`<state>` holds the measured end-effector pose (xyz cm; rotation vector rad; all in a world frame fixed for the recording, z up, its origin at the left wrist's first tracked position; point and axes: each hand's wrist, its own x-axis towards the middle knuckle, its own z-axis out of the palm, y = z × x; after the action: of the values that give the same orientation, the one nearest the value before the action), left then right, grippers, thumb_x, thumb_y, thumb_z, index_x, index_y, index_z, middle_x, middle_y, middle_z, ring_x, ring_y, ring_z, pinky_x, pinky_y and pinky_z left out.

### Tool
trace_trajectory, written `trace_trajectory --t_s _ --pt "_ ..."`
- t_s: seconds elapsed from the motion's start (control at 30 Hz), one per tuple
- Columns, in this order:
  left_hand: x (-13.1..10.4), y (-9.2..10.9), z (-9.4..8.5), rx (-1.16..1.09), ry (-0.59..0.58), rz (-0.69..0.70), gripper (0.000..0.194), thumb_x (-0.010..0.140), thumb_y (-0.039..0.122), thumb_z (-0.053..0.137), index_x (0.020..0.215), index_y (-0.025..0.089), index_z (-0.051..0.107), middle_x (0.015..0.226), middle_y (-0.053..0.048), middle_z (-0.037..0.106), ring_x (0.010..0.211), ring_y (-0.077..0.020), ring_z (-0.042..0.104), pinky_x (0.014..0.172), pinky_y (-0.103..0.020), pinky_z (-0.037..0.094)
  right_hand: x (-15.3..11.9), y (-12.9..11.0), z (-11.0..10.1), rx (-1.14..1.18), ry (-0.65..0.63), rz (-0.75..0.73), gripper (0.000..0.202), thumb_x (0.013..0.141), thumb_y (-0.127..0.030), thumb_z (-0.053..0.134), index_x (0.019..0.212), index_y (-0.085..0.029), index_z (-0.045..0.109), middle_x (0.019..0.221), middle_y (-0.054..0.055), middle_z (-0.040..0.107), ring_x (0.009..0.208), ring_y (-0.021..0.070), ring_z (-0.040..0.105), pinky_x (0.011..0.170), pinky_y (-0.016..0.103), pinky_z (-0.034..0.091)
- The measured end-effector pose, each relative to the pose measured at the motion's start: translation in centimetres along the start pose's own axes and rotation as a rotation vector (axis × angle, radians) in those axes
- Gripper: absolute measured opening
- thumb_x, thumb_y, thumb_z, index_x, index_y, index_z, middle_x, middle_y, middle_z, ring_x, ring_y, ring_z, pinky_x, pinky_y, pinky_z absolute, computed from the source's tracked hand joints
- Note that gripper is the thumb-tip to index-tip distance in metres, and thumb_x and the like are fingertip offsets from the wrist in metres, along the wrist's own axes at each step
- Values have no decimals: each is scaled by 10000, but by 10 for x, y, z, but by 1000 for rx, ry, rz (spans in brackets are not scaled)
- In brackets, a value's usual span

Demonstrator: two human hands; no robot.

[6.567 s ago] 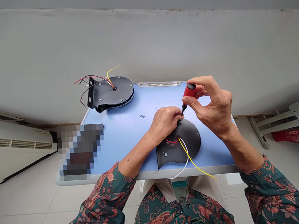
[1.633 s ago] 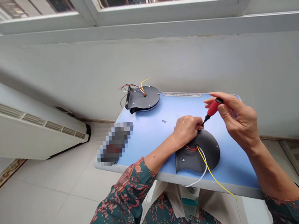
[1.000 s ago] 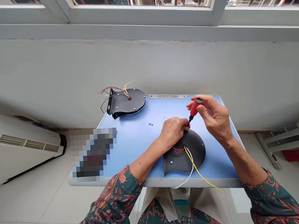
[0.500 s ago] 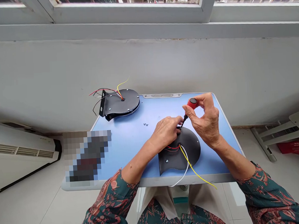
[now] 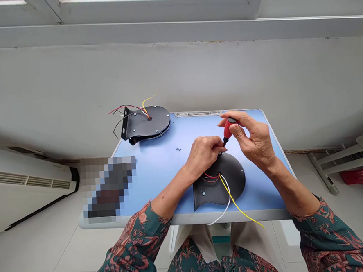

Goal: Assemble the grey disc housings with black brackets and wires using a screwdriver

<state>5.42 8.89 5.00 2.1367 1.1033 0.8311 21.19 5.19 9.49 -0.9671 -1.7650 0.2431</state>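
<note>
Held nearly upright in my right hand (image 5: 257, 141) is a screwdriver (image 5: 228, 130) with a red handle and dark cap. Its tip points down at the far edge of a black rounded metal plate assembly (image 5: 233, 172) near the table's front. Fingers of my left hand (image 5: 203, 153) are pinched together beside the tip, over that edge; what they pinch is hidden. White wire (image 5: 229, 190), yellow wire (image 5: 239, 207) and red wires come out of the plate's middle. One screw (image 5: 203, 193) shows at the plate's near left corner.
A similar black assembly (image 5: 152, 121) with loose wires lies at the back left of the blue table (image 5: 159, 170). Several small screws (image 5: 177, 149) lie mid-table. A blurred-out dark item (image 5: 111, 189) is at the left. The wall (image 5: 177, 74) stands behind the table.
The screwdriver has become more upright, and my right hand's fingers have shifted round its handle, the index finger now stretched out. My left fingers have moved closer to the tip.
</note>
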Motion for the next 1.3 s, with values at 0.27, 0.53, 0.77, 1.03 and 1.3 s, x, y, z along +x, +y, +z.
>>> trace_trajectory --t_s 0.27,0.53,0.77,1.03,1.3 --pt "0 -1 2 -13 5 -12 154 817 105 737 700 191 685 713 27 725 659 -129 616 669 -249 423 -6 -7 8 -157 183 -2 66 976 -281 615 958 -223 641 875 11 712 772 155 682 780 331 533" --pt "0 -1 2 37 -12 -17 124 854 117 672 769 200 707 786 8 749 719 -153 652 700 -269 442 -10 -7 19 -258 284 82 162 982 -395 589 930 -242 576 845 7 684 737 161 645 779 349 519" --pt "3 -4 7 18 -82 -17 26 858 208 734 874 219 750 866 7 773 811 -158 688 779 -264 502 -9 0 14 -22 369 147 145 985 -377 583 967 -233 590 855 0 632 685 144 617 728 342 515" --pt "3 -17 -48 8 -67 -136 175 905 194 662 1042 208 771 1025 -26 793 937 -162 723 851 -241 523 6 3 -39 284 658 267 205 945 -420 604 823 -266 545 678 -14 513 524 155 568 537 359 511" --pt "-36 -67 -77 596 34 -288 152 887 171 676 990 227 772 990 -63 757 959 -230 682 777 -298 470 -40 7 -55 -181 -82 691 290 866 -519 576 849 -236 638 676 -12 588 534 133 488 498 272 391"
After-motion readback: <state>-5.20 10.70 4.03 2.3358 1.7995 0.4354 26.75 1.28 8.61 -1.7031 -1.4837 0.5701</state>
